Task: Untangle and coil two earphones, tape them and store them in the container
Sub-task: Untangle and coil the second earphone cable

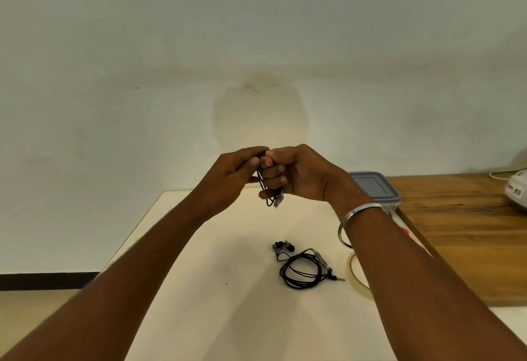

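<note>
Raised above the white table (216, 246), my left hand (231, 178) and my right hand (296, 173) meet and together grip a small black coiled earphone (269, 195); its loops and a silver end hang below the fingers. A second black earphone (305, 268) lies loosely coiled on the table below my right forearm, its earbuds at the upper left and its jack plug pointing right. A clear tape roll (356, 273) lies right of it, partly hidden by my right arm. The clear container with a grey lid (373, 186) stands shut behind my right wrist.
A wooden tabletop (462, 229) adjoins the white table on the right, with a white appliance (517, 192) at its far right edge. A small red object (405, 230) peeks out beside my right forearm. A plain wall stands close behind the table.
</note>
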